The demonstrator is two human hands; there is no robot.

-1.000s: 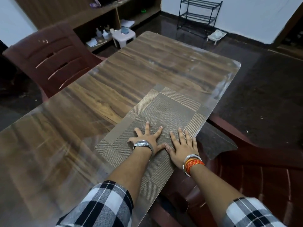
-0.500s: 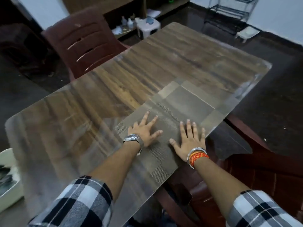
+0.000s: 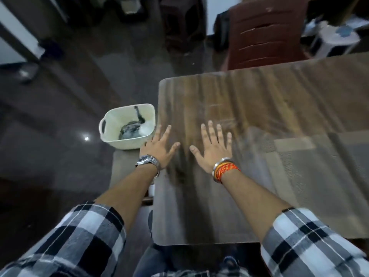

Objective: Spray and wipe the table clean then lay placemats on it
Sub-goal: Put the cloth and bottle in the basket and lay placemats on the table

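Half a second ago both palms lay flat on the placemat (image 3: 311, 156). Now both are off it, and the view has swung to the left end of the table (image 3: 259, 100).

The left hand (image 3: 159, 145) is spread, its fingers (image 3: 166, 131) straight and apart and holding nothing. It sits over the table's left edge. The right hand (image 3: 212, 146) is spread the same way over bare wood, its fingers (image 3: 209, 130) apart and empty, with the two thumbs pointing toward each other across a gap. Motion blur hides whether either palm touches the wood.

The placemat still lies flat on the table. It is now to the right of the right little finger, and its near edge is too smeared to place exactly.

A white basket (image 3: 127, 144), only partly seen before, now shows whole just beyond the left fingertips, beside the table's edge, with something dark inside. The brown chair (image 3: 265, 31) stands past the far side of the table, well beyond the right fingertips.

A watch (image 3: 147, 160) is on the left wrist, and a bangle with orange threads (image 3: 224, 168) is on the right.
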